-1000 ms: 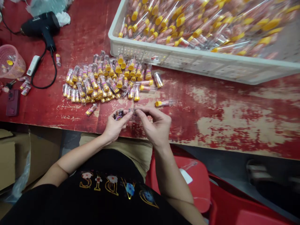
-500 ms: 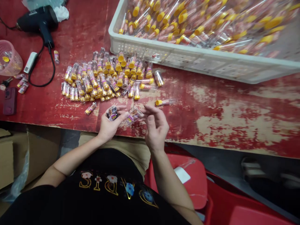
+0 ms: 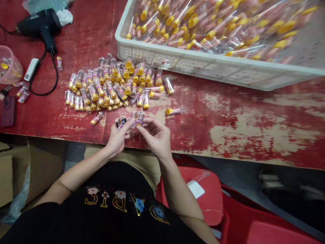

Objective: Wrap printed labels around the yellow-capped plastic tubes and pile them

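Note:
Over the table's front edge, my left hand [image 3: 118, 137] is closed on a small stack of printed plastic sleeves [image 3: 121, 122]. Its thumb and fingers also pinch one separate printed sleeve [image 3: 137, 117], which lies flat and looks clear at its edges. My right hand [image 3: 157, 137] grips the right side of that same sleeve between thumb and fingers. Just beyond my hands lies a heap of small clear tubes with yellow caps [image 3: 111, 84], many wrapped in printed labels. One capped tube [image 3: 175, 111] rests alone to the right, and a labelled one [image 3: 97, 118] to the left.
A white perforated crate [image 3: 203, 64] full of yellow-capped tubes stands at the back right. At the left are a black heat gun [image 3: 40, 25] with its looped cord, a pink basket [image 3: 11, 67] and a phone [image 3: 8, 111]. A red stool [image 3: 203, 203] stands below the table edge.
My right hand has moved left and closed its fingers on the single sleeve. That sleeve has turned from slanted to nearly upright in view. The whole view has shifted slightly.

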Motion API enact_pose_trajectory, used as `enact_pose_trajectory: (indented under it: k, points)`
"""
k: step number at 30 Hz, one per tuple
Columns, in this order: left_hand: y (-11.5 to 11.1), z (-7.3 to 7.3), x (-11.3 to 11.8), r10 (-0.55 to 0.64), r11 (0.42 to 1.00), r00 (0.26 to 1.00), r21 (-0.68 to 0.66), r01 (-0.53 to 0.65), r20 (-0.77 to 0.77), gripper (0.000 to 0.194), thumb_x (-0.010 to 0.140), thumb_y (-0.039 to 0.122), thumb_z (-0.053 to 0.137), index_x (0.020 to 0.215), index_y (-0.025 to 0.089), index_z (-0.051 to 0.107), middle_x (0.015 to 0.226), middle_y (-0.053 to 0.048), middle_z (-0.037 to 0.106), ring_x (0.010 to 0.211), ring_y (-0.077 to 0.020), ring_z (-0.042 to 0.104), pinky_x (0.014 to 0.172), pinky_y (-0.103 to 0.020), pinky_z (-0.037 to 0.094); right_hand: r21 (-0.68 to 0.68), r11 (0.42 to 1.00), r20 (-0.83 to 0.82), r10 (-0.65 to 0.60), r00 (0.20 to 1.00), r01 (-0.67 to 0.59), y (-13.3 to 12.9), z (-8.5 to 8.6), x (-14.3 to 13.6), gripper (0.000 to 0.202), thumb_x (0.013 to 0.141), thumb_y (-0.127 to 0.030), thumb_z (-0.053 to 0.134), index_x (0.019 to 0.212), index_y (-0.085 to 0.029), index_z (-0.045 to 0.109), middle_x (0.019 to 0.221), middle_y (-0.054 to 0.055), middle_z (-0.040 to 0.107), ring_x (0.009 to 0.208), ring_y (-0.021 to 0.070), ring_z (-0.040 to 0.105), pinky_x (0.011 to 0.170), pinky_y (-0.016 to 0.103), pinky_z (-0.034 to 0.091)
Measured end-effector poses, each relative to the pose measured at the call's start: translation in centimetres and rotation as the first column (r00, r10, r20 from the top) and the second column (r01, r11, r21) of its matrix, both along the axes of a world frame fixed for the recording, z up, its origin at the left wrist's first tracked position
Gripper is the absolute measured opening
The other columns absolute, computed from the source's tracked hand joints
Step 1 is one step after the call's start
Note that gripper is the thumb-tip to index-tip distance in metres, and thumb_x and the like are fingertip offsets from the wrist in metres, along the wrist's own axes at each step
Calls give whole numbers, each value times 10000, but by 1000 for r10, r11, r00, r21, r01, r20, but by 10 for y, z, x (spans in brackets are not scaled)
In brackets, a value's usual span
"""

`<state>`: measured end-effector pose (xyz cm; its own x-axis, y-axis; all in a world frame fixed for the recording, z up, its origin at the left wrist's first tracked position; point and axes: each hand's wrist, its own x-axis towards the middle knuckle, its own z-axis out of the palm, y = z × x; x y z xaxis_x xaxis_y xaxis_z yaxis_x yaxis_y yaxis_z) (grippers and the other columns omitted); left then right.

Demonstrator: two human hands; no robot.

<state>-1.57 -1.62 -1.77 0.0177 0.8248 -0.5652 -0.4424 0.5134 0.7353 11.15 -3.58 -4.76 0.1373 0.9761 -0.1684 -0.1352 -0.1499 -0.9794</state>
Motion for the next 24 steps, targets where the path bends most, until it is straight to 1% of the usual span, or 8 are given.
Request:
enact_pose_trajectory:
  k: [9, 11, 13, 15, 16, 18, 21, 24]
  points:
    - [1, -7, 8, 82, 994, 996, -79, -81, 18, 498, 462, 340, 952, 724, 110, 596, 641, 61, 519, 488, 0, 396, 402, -143, 197, 120, 973, 300, 152, 942, -195, 3, -3, 20, 210, 936, -313, 570, 1117, -215, 613, 831, 6, 664, 732, 130, 615, 722, 294, 522]
    - [3, -7, 6, 104, 986, 990, -138, -90, 96, 497, 451, 306, 959, 739, 101, 609, 645, 64, 515, 477, 11, 380, 393, -128, 182, 171, 959, 559, 96, 824, -227, 13, -6, 44, 261, 941, -239, 531, 1181, -232, 635, 1073, 68, 691, 938, 190, 634, 850, 382, 528]
    - [6, -6, 3, 117, 980, 977, -183, -83, 180, 479, 455, 256, 960, 752, 95, 620, 657, 61, 522, 478, 14, 380, 385, -113, 184, 168, 959, 814, -5, 581, -227, 26, -12, 72, 383, 901, -137, 526, 1251, -247, 637, 1284, 107, 632, 1161, 275, 557, 969, 500, 473]
    - [11, -4, 0, 137, 971, 956, -225, -78, 259, 442, 479, 204, 952, 754, 98, 622, 666, 59, 526, 482, 13, 381, 377, -105, 185, 101, 970, 933, -15, 361, -221, 35, -18, 95, 433, 864, -88, 537, 1251, -239, 659, 1281, 134, 628, 1208, 328, 507, 992, 574, 434]
    - [12, -2, -1, 151, 965, 944, -250, -77, 295, 411, 507, 182, 941, 748, 102, 617, 664, 60, 519, 484, 11, 378, 373, -103, 186, 82, 973, 945, -7, 326, -217, 37, -20, 102, 422, 862, -94, 545, 1241, -229, 670, 1228, 142, 645, 1178, 329, 520, 983, 579, 439]
    - [15, 2, -2, 194, 947, 916, -310, -82, 350, 339, 585, 151, 906, 727, 112, 601, 646, 61, 492, 484, 3, 377, 369, -102, 193, 129, 971, 893, -25, 449, -202, 33, -19, 104, 411, 876, -152, 579, 1275, -217, 650, 1143, 135, 659, 1084, 288, 574, 952, 530, 484]
    - [17, 8, 1, 261, 922, 871, -376, -97, 416, 232, 697, 123, 838, 767, 133, 618, 638, 57, 470, 492, -11, 397, 373, -102, 223, 315, 947, 563, -132, 816, -64, 11, -7, 79, 404, 880, -247, 643, 1284, -246, 632, 1126, 93, 659, 1010, 220, 636, 885, 414, 546]
    - [19, 11, 3, 279, 915, 845, -393, -90, 456, 198, 734, 101, 806, 837, 153, 645, 665, 51, 490, 507, -16, 426, 381, -100, 246, 415, 900, 236, -245, 940, 131, -9, 5, 44, 273, 857, -244, 693, 1128, -273, 706, 1054, 47, 681, 1000, 186, 662, 851, 351, 559]
